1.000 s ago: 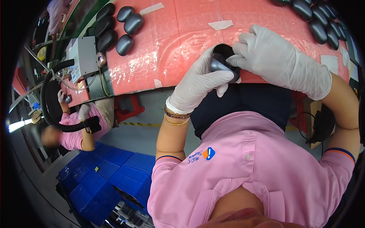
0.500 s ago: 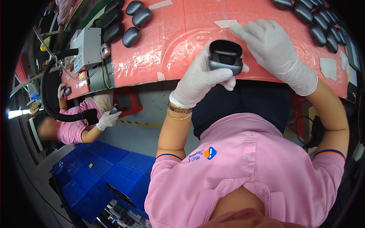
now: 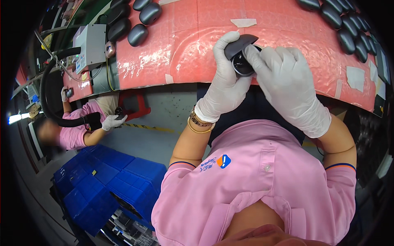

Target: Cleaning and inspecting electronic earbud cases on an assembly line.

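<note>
A dark grey earbud charging case (image 3: pixel 242 46) with its lid raised is held over the near edge of the table. My gloved left hand (image 3: pixel 225 78) is wrapped round its left side, thumb and fingers closed on it. From the right, my gloved right hand (image 3: pixel 287 78) has a digit at the opening between lid and base, with its other fingers curled. Whether anything small lies under that digit is hidden. The inside of the base looks black and glossy.
Red padded sheeting covers the table (image 3: pixel 188 45). Several similar cases (image 3: pixel 137 35) lie at the far left, and more cases (image 3: pixel 347 41) at the far right. A grey box (image 3: pixel 92 45) with a black hose stands left. Beyond sits a co-worker (image 3: pixel 76 129) near blue bins (image 3: pixel 135 176).
My right hand has come down and left from above the table onto the case. The case has tilted and turned in my left hand.
</note>
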Tool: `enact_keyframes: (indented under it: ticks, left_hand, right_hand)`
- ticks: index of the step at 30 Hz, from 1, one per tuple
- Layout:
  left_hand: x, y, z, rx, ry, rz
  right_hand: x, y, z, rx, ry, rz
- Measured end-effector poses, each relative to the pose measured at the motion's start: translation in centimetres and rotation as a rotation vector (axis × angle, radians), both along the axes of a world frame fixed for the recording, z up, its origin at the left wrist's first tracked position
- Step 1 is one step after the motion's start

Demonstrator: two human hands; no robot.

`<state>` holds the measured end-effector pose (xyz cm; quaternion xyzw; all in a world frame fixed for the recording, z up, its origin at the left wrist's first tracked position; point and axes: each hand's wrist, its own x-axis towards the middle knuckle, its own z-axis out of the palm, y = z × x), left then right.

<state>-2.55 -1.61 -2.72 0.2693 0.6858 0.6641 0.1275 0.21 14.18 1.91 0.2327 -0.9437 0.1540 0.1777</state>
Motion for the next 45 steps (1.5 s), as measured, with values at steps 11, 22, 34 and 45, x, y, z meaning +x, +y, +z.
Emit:
enact_keyframes:
  ticks: [11, 22, 34, 45]
  left_hand:
    - [0.2, 0.4, 1.2, 0.308, -0.416, -0.008]
    - [0.4, -0.1, -0.4, 0.083, -0.052, 0.001]
    - [0.9, 0.5, -1.3, 0.127, 0.062, -0.017]
    - [1.1, 0.4, -1.0, 0.074, 0.095, 0.012]
  right_hand:
    - [-0.3, 3.7, -0.4, -0.229, -0.071, -0.107]
    - [0.9, -0.5, -0.2, -0.079, -0.079, -0.059]
    - [1.2, -0.9, 0.5, -0.209, -0.082, 0.04]
    - [0.7, -0.8, 0.5, -0.143, -0.043, 0.044]
